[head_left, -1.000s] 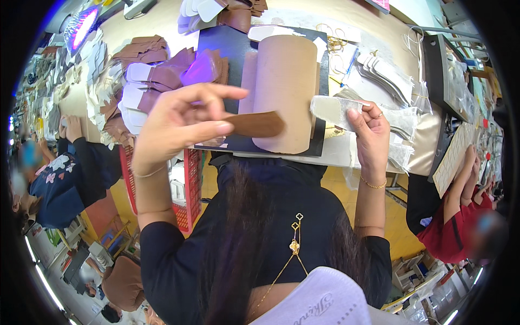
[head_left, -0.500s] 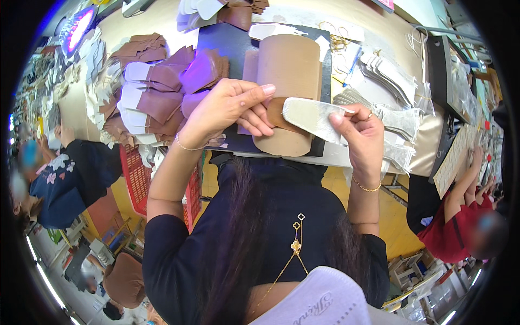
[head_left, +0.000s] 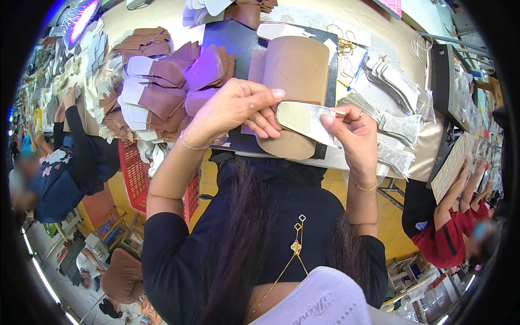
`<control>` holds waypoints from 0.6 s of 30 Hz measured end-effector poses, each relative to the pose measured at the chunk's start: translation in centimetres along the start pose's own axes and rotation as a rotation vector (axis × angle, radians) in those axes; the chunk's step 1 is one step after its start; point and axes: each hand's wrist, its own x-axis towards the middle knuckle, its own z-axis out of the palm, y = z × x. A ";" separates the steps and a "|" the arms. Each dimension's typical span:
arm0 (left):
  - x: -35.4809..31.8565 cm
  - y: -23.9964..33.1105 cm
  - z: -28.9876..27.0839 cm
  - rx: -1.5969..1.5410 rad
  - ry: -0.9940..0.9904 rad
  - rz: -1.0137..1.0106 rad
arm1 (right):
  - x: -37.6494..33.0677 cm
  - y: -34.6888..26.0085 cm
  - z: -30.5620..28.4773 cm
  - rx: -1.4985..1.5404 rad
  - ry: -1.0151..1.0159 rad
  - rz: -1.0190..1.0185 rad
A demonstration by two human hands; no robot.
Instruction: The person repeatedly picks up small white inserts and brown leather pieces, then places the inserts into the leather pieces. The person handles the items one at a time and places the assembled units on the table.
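Observation:
In front of me lies a tan, rounded block (head_left: 297, 67) with a curved top. Over its near part, my right hand (head_left: 351, 130) pinches the wide end of a pale, tongue-shaped lining piece (head_left: 304, 120) between thumb and fingers. Its rounded end reaches the fingers of my left hand (head_left: 246, 108). My left hand is closed, thumb over curled fingers, at the end of a brown leather strip (head_left: 306, 102). Most of that strip is hidden beneath the pale piece, with only a narrow edge showing.
The block rests on a black board (head_left: 230, 38). Brown leather pieces (head_left: 162, 100) are stacked at left, pale shaped pieces (head_left: 387, 81) at right. A blue pen (head_left: 358, 70) lies beyond them. A red basket (head_left: 132, 173) stands below the table's left side. Other people work on both sides.
My right hand has moved slightly left, bringing the pale piece over the brown strip and closer to my left fingers. Less of the brown strip shows. My left hand stays nearly in place.

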 end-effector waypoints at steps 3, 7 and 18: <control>0.0 0.0 0.1 -0.003 -0.015 0.003 | 0.1 0.1 -0.1 -0.015 0.002 0.021; 0.2 0.0 0.1 0.027 -0.016 0.007 | 0.5 1.2 -0.6 0.004 -0.025 -0.013; 0.2 -0.3 0.3 0.093 0.032 -0.012 | -0.6 0.4 0.6 -0.823 0.071 -0.945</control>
